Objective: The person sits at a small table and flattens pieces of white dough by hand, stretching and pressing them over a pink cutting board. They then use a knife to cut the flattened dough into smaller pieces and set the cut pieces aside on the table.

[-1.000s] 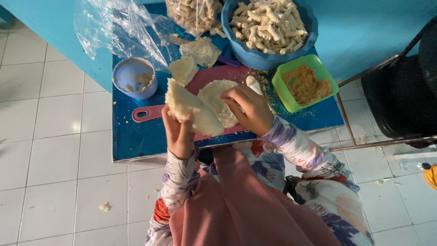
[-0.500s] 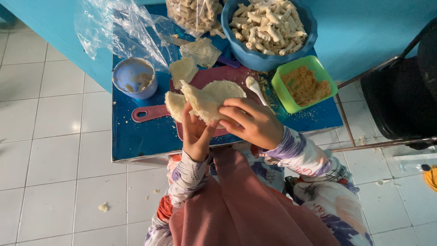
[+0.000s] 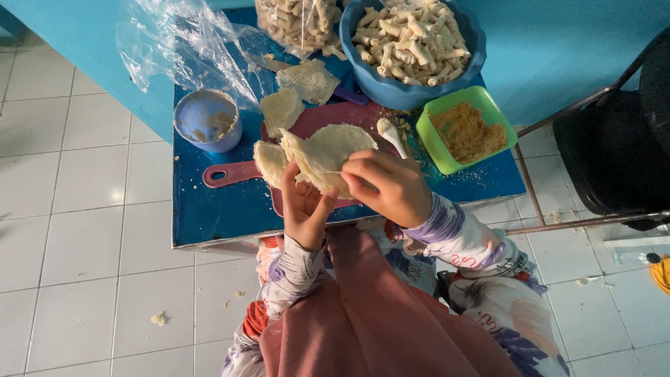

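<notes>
Over the near edge of the blue worktop [image 3: 209,216], both hands are grasping a pale round wrapper [image 3: 328,150]: the left hand [image 3: 303,206] is cupping it from below, the right hand [image 3: 387,185] is pinching its rim. It is hanging above the pink cutting board [image 3: 314,119], near the green tub of crumbs [image 3: 464,129]; bare worktop is lying open to the left.
</notes>
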`<action>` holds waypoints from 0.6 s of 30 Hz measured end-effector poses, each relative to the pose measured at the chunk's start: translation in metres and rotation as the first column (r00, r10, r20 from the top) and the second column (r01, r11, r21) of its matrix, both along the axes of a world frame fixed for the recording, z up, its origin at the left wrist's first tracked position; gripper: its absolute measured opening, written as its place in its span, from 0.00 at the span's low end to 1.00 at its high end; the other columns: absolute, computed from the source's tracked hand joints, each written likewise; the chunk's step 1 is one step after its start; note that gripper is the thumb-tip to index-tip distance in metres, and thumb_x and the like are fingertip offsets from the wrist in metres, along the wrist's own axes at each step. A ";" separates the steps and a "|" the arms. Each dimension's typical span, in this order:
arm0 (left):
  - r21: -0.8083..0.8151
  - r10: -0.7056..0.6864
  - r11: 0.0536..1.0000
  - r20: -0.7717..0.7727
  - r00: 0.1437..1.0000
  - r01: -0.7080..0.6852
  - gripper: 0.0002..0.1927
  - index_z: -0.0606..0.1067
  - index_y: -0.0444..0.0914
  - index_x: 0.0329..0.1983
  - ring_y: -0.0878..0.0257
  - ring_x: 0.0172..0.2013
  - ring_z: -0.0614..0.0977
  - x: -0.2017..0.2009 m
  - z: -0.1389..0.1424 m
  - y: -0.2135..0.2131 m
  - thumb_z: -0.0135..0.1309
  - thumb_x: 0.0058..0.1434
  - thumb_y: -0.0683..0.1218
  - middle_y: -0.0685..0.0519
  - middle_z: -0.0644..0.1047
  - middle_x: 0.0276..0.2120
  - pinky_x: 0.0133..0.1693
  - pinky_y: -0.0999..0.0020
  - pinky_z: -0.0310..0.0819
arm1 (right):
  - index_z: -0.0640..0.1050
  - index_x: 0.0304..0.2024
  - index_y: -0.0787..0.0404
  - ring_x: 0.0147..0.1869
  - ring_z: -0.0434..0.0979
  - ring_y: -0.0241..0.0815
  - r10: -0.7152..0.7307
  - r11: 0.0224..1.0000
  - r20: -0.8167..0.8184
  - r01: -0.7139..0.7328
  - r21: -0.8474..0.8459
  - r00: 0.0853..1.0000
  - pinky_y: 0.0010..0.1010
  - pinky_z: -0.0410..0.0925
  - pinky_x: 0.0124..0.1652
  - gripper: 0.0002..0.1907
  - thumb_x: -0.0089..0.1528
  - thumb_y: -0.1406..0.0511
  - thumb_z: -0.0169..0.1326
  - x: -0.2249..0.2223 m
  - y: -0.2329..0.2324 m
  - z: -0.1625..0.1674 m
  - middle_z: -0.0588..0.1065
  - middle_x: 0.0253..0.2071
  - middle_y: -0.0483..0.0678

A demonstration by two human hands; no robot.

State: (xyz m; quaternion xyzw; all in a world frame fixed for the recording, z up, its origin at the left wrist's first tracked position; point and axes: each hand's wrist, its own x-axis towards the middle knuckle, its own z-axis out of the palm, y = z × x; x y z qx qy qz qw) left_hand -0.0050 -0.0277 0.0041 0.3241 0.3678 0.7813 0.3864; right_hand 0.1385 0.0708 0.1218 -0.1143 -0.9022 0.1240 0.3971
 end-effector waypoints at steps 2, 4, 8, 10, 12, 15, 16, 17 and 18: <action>-0.004 -0.009 1.000 -0.002 1.000 0.009 0.41 0.50 0.39 0.76 0.54 0.61 0.76 -0.001 -0.001 0.000 0.54 0.64 0.32 0.41 0.73 0.60 0.60 0.62 0.72 | 0.75 0.45 0.60 0.41 0.83 0.44 0.019 0.962 -0.030 -0.027 -0.271 0.999 0.30 0.74 0.40 0.07 0.66 0.70 0.59 -0.003 0.012 -0.004 0.77 0.41 0.46; 0.005 -0.023 1.000 -0.005 1.000 0.023 0.41 0.50 0.39 0.76 0.55 0.62 0.76 -0.001 -0.002 0.000 0.53 0.64 0.32 0.42 0.72 0.61 0.61 0.62 0.72 | 0.74 0.44 0.62 0.38 0.83 0.39 0.066 0.730 -0.058 -0.088 -0.678 0.996 0.26 0.74 0.38 0.04 0.69 0.69 0.57 -0.006 0.024 -0.006 0.77 0.37 0.45; 0.058 -0.036 0.998 0.021 0.999 0.035 0.40 0.49 0.39 0.76 0.56 0.64 0.74 0.002 -0.004 0.004 0.52 0.65 0.31 0.43 0.70 0.62 0.62 0.62 0.71 | 0.74 0.45 0.62 0.38 0.77 0.38 0.117 0.828 0.060 -0.065 -0.557 0.991 0.26 0.70 0.39 0.07 0.67 0.67 0.57 -0.011 0.023 -0.009 0.74 0.38 0.46; 0.056 -0.022 0.998 0.033 0.999 0.020 0.40 0.49 0.39 0.76 0.55 0.63 0.74 0.003 -0.003 0.004 0.52 0.65 0.31 0.42 0.70 0.62 0.61 0.62 0.71 | 0.73 0.45 0.64 0.40 0.75 0.41 0.151 0.917 0.099 -0.102 -0.385 0.984 0.30 0.68 0.42 0.15 0.62 0.65 0.64 -0.009 0.018 -0.005 0.71 0.38 0.49; 0.037 0.022 0.999 0.023 0.999 -0.023 0.41 0.49 0.40 0.77 0.54 0.62 0.75 -0.001 -0.001 0.003 0.52 0.64 0.31 0.41 0.71 0.62 0.61 0.62 0.71 | 0.72 0.46 0.65 0.46 0.77 0.40 0.169 0.919 0.062 -0.134 -0.370 0.984 0.33 0.70 0.45 0.18 0.61 0.64 0.66 -0.009 0.013 -0.001 0.72 0.43 0.49; 0.055 0.039 0.998 -0.004 0.999 -0.038 0.41 0.49 0.39 0.76 0.53 0.64 0.75 -0.003 0.003 0.001 0.53 0.64 0.30 0.41 0.70 0.63 0.62 0.60 0.72 | 0.73 0.46 0.63 0.51 0.79 0.42 0.160 0.914 0.035 -0.134 -0.383 0.987 0.34 0.76 0.48 0.15 0.62 0.66 0.64 -0.007 0.009 0.005 0.73 0.47 0.48; 0.070 0.037 0.997 0.011 0.999 -0.038 0.41 0.49 0.39 0.76 0.53 0.64 0.74 -0.003 0.004 0.001 0.53 0.64 0.30 0.41 0.70 0.63 0.62 0.60 0.71 | 0.74 0.46 0.63 0.52 0.80 0.43 0.148 0.913 0.031 -0.125 -0.389 0.988 0.34 0.78 0.48 0.12 0.63 0.68 0.62 -0.006 0.008 0.006 0.74 0.48 0.48; 0.085 0.034 0.996 0.025 0.999 -0.036 0.41 0.49 0.39 0.75 0.53 0.65 0.74 0.000 0.004 0.002 0.53 0.64 0.30 0.42 0.69 0.64 0.63 0.59 0.71 | 0.75 0.45 0.62 0.52 0.80 0.45 0.113 0.947 0.058 -0.089 -0.310 0.992 0.35 0.77 0.48 0.12 0.62 0.69 0.63 -0.005 0.007 0.007 0.74 0.47 0.49; 0.101 0.031 0.994 0.039 0.999 -0.035 0.41 0.49 0.40 0.75 0.53 0.65 0.73 0.001 0.004 0.003 0.53 0.64 0.30 0.43 0.68 0.65 0.64 0.59 0.70 | 0.75 0.44 0.62 0.52 0.79 0.46 0.075 0.972 0.082 -0.055 -0.228 0.994 0.36 0.76 0.48 0.12 0.61 0.70 0.63 -0.004 0.006 0.006 0.75 0.47 0.49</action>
